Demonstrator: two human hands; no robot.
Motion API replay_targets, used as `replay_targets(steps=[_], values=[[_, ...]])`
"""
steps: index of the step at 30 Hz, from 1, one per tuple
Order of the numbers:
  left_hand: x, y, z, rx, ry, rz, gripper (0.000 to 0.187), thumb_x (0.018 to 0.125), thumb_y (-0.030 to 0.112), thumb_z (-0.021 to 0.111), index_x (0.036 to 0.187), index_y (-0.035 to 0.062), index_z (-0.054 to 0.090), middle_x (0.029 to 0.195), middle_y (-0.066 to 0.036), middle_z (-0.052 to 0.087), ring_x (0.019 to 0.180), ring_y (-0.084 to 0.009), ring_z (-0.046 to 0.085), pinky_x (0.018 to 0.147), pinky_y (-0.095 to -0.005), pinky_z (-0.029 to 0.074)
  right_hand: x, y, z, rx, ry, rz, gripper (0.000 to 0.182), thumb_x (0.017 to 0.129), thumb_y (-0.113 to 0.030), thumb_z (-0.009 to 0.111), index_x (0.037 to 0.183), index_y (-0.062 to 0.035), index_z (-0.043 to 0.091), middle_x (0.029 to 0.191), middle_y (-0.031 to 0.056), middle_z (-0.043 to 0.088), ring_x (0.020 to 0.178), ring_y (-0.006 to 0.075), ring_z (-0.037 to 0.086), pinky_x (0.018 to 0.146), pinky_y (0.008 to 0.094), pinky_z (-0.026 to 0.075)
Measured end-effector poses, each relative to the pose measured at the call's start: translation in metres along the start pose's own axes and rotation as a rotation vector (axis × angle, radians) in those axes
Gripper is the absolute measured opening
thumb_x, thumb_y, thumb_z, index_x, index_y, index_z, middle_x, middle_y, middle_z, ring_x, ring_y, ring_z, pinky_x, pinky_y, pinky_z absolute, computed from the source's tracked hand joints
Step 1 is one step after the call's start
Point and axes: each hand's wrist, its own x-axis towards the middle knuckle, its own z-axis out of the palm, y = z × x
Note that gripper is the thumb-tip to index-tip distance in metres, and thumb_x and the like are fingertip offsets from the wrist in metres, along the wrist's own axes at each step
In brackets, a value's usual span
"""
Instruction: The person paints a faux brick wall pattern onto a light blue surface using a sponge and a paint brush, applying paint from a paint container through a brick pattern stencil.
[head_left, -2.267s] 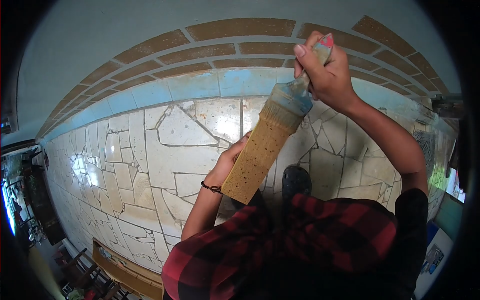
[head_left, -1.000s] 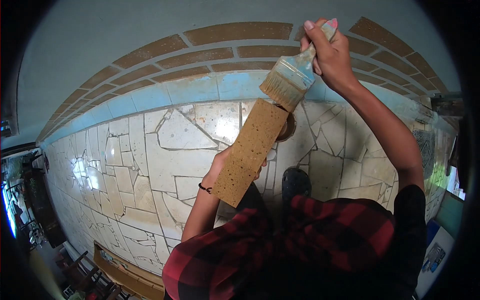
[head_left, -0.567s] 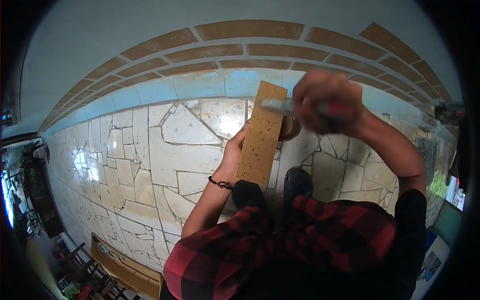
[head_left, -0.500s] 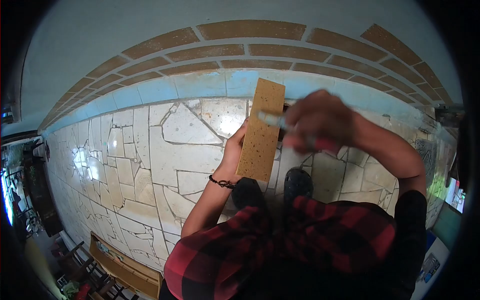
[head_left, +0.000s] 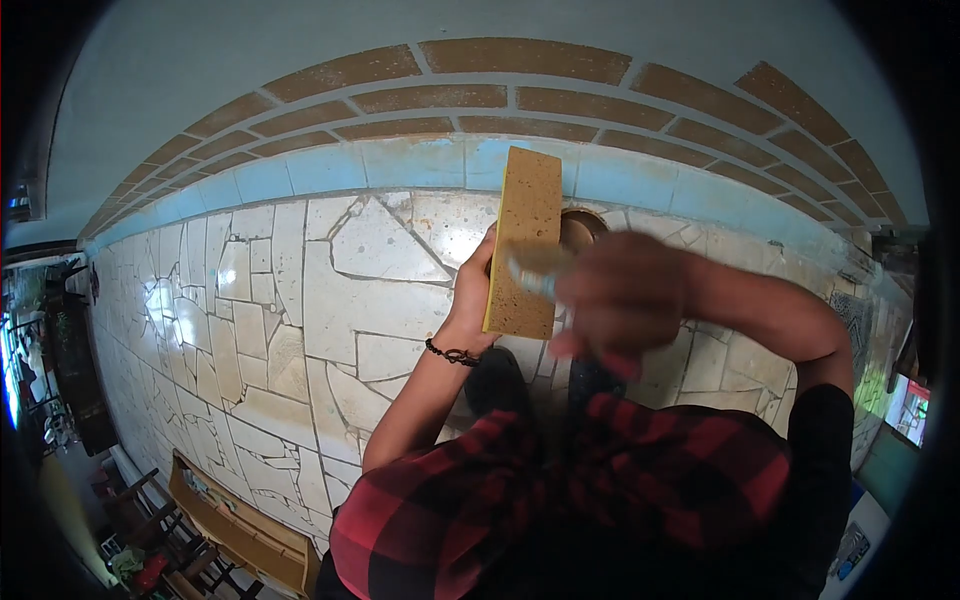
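Note:
My left hand (head_left: 472,295) grips a long rectangular sponge (head_left: 528,205) by its left side, with the fingers hidden behind it. The sponge has yellow edges and a tan, pitted face turned up towards me. My right hand (head_left: 625,300), smeared by motion, is closed around a brush (head_left: 532,280). The pale brush tip lies over the lower half of the sponge face; whether it touches is blurred. Behind the sponge's right edge, a round container (head_left: 582,228) with a brownish inside shows in part.
Ahead is a pale wall with brown brick shapes (head_left: 525,62) above a light-blue base strip (head_left: 400,163). Irregular stone tiles (head_left: 385,240) cover the floor. A wooden piece of furniture (head_left: 240,535) stands at lower left. My dark shoes (head_left: 492,382) are below the sponge.
The sponge has shifted slightly up and left and tilted, showing its yellow left edge. My right hand and brush have moved down along its face. More of the round container shows.

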Motion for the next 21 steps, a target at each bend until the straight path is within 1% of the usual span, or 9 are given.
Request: replay_targets(steps=[4,5,7,9,12,13,15,18,21], values=[[0.004,-0.001,-0.007,0.086,0.035,0.018,0.048,0.111,0.036,0.024,0.148,0.0126,0.043,0.136,-0.012,0.058,0.12,-0.0264,0.061,0.102,-0.0443,0.052,0.016,-0.036,0.007,0.229,-0.098,0.052,0.034,0.087,-0.022,0.081,0.079,-0.0077,0.052,0.087,0.0104,0.062,0.055,0.0158,0.057,0.045,0.0293,0.045],[0.005,-0.002,-0.01,0.107,0.036,0.02,0.048,0.111,0.037,0.024,0.148,0.0126,0.043,0.136,-0.012,0.058,0.121,-0.0266,0.061,0.102,-0.0443,0.052,0.019,-0.035,0.006,0.245,-0.044,0.071,0.033,0.088,-0.021,0.081,0.079,-0.0092,0.051,0.085,0.01,0.061,0.054,0.0146,0.057,0.044,0.03,0.045],[0.002,-0.004,-0.008,0.013,0.011,-0.006,0.047,0.111,0.036,0.024,0.148,0.013,0.043,0.136,-0.012,0.059,0.121,-0.0268,0.061,0.101,-0.0442,0.052,0.017,-0.016,0.005,0.093,0.062,0.036,0.031,0.088,-0.022,0.08,0.078,-0.0091,0.053,0.077,0.0052,0.052,0.052,0.0118,0.054,0.041,0.0281,0.043],[0.0,-0.006,-0.002,-0.036,0.002,-0.004,0.046,0.111,0.035,0.025,0.148,0.0135,0.042,0.135,-0.012,0.059,0.12,-0.027,0.061,0.1,-0.0441,0.053,0.012,0.001,0.001,0.058,0.06,0.047,0.03,0.088,-0.021,0.079,0.077,-0.0089,0.054,0.073,0.0025,0.047,0.052,0.0106,0.053,0.039,0.0273,0.042],[-0.001,-0.004,0.005,-0.013,0.019,0.031,0.046,0.111,0.034,0.025,0.149,0.0144,0.042,0.134,-0.012,0.059,0.119,-0.0269,0.061,0.099,-0.0438,0.054,0.006,0.002,-0.004,0.138,-0.055,0.07,0.029,0.087,-0.018,0.08,0.076,-0.0085,0.054,0.073,0.0021,0.048,0.053,0.0107,0.054,0.04,0.0275,0.043],[-0.001,-0.002,0.005,0.013,0.03,0.034,0.045,0.111,0.034,0.025,0.149,0.0146,0.042,0.134,-0.012,0.059,0.119,-0.0267,0.061,0.099,-0.0438,0.053,0.012,-0.012,0.0,0.137,-0.057,0.041,0.029,0.086,-0.017,0.08,0.076,-0.0084,0.054,0.074,0.0023,0.048,0.053,0.0107,0.054,0.04,0.0276,0.043],[0.001,-0.001,0.001,0.052,0.034,0.04,0.045,0.111,0.033,0.026,0.149,0.0146,0.042,0.134,-0.012,0.058,0.118,-0.0262,0.061,0.099,-0.0437,0.053,0.016,-0.037,0.013,0.191,-0.015,0.013,0.03,0.085,-0.015,0.081,0.075,-0.0087,0.053,0.075,0.0033,0.05,0.052,0.0108,0.054,0.04,0.0274,0.042],[0.007,-0.005,-0.014,0.057,0.033,0.044,0.045,0.111,0.034,0.027,0.148,0.0135,0.043,0.133,-0.011,0.059,0.116,-0.0255,0.062,0.098,-0.0434,0.054,0.019,-0.042,0.015,0.254,0.104,0.084,0.033,0.087,-0.016,0.08,0.073,-0.0091,0.051,0.074,0.0033,0.05,0.05,0.011,0.053,0.04,0.0269,0.039],[0.008,-0.008,-0.014,0.004,0.05,0.063,0.045,0.111,0.035,0.028,0.146,0.0117,0.044,0.13,-0.011,0.061,0.114,-0.0248,0.064,0.096,-0.0429,0.055,0.017,-0.026,0.008,0.131,0.101,0.071,0.034,0.088,-0.017,0.079,0.073,-0.0093,0.049,0.073,0.0031,0.05,0.049,0.0113,0.052,0.04,0.0266,0.039]])
